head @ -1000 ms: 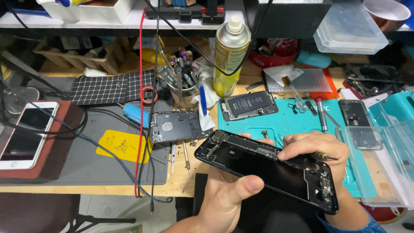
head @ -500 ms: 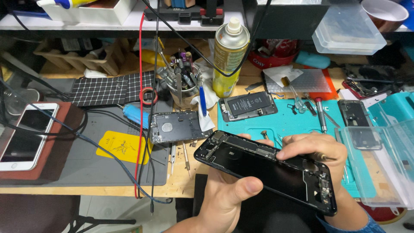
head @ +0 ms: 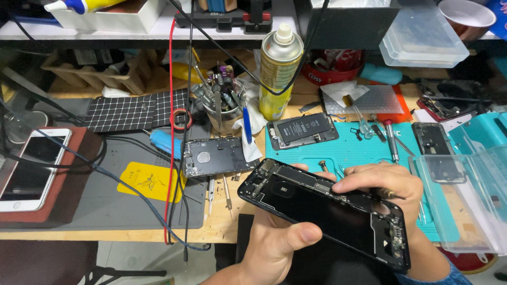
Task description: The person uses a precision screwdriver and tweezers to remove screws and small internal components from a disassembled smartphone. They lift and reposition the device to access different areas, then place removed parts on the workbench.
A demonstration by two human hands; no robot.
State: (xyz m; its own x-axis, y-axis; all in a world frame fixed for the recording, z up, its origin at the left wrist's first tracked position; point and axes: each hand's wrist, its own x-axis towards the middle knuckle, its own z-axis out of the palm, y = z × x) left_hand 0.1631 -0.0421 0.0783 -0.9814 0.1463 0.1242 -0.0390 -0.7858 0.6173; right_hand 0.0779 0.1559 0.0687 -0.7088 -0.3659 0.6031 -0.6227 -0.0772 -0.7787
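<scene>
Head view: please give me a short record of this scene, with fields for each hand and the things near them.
held thing: opened black phone housing, tilted, inside facing up
left hand: supports housing from below, thumb on its near edge
right hand: fingers rest on housing's far edge
behind hands: teal work mat with phone battery and screwdriver
left of housing: grey phone frame, white phone

My left hand [head: 277, 243] is bare: no glove, no ring, no watch at the wrist. The thumb is broad, its nail cut short and plain. My forearm below those fingers is bare too, no sleeve reaching it. My right hand [head: 383, 187] is also ungloved and ringless, knuckles uncovered, nails short where they show. Behind its fingers, down past the wrist, a strip of blue sleeve [head: 457, 272] shows at the picture's bottom edge, plain fabric with no pattern I can make out.
</scene>
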